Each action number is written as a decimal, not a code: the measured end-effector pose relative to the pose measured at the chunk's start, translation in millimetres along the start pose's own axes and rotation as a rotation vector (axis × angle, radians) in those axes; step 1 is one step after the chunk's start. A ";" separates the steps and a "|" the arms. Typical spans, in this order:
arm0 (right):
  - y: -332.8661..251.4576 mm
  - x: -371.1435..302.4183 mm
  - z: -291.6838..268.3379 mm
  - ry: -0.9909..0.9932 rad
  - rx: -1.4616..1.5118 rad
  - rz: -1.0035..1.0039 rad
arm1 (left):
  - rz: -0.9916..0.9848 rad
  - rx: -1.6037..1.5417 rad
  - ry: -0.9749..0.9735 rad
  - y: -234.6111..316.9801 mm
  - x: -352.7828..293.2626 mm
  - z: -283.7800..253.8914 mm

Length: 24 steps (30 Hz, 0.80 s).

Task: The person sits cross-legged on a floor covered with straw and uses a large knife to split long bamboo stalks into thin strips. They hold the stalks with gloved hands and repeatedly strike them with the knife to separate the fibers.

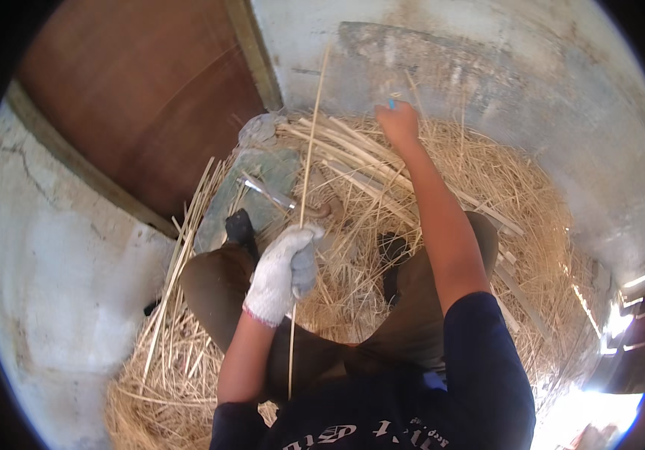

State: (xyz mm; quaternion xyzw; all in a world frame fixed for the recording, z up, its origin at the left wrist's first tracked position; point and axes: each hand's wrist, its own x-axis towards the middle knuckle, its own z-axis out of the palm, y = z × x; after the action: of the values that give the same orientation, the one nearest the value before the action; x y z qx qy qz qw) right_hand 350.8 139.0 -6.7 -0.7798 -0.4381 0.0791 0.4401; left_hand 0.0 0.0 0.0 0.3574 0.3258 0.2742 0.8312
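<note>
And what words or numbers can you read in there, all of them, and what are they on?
Dark shirt: pale lettering, large and small, cut off by the lower edge; I won't copy it out.
Blue item at the right hand: too small to tell.
White glove, brown door: no writing that I can see.

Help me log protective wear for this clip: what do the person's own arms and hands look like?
The left hand wears a white knit work glove with a reddish edge at the wrist. The right hand wears no glove. Both arms are in short, dark navy sleeves, leaving the forearms uncovered.
</note>
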 end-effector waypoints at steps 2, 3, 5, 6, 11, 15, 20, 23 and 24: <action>-34.4 -37.4 7.8 0.034 -0.183 -0.303 | 0.036 -0.031 -0.017 0.5 -3.8 11.1; -57.5 -44.6 8.1 0.092 -0.213 -0.412 | 0.085 0.022 -0.015 11.2 2.0 10.2; -74.8 -72.3 16.9 0.123 -0.274 -0.600 | 0.129 0.083 0.055 10.9 0.7 16.8; -77.0 -79.1 23.3 0.105 -0.289 -0.635 | 0.163 0.118 0.075 10.2 4.3 14.3; -87.2 -111.5 39.8 -0.118 -0.384 -0.697 | 0.218 0.190 0.239 19.2 0.4 12.2; -90.5 -140.6 47.9 -0.212 -0.409 -0.762 | 0.255 0.169 0.291 17.6 3.2 3.1; -90.1 -148.4 53.7 -0.224 -0.401 -0.882 | 0.219 0.262 0.412 20.8 0.6 8.3; -89.4 -143.4 55.9 -0.258 -0.481 -0.815 | 0.224 0.318 0.461 16.1 3.7 8.4; -88.0 -143.1 56.4 -0.238 -0.469 -0.816 | 0.232 0.311 0.440 14.9 4.9 5.7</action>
State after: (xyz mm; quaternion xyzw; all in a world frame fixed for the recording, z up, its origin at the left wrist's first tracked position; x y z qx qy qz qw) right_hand 181.7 86.2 -11.6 -0.6081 -0.7614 -0.1123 0.1944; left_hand 4.0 9.9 12.9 0.4475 0.4932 0.3848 0.6391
